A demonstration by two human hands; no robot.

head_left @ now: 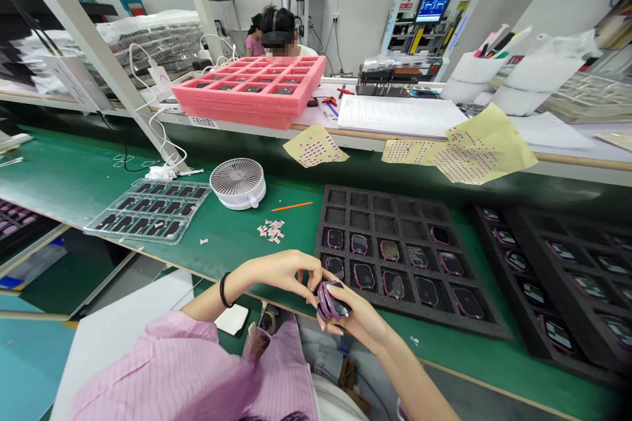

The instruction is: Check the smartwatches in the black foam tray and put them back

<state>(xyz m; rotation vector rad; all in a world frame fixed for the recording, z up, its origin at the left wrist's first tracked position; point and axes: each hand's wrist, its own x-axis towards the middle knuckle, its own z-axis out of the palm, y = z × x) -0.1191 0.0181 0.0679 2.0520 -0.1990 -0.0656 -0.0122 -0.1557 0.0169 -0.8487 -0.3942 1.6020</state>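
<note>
Both my hands meet over the front edge of the green bench, holding a pink-framed smartwatch body point(333, 300) with a dark glass face. My left hand point(281, 273), with a black band on its wrist, pinches the top of it. My right hand point(355, 317) cradles it from below. Just beyond them lies a black foam tray point(380, 202) with square pockets. Its nearer rows hold several similar pink-framed bodies, such as one point(364, 276) close to my right hand. Its far rows show dark pockets with no bodies in them.
A second black foam tray point(557, 296) with similar bodies stands to the right. On the bench are a small white fan point(237, 183), a clear tray of dark pieces point(148, 212), scattered label scraps point(271, 231) and an orange pencil point(293, 206). A pink foam tray point(249, 89) sits on the shelf behind.
</note>
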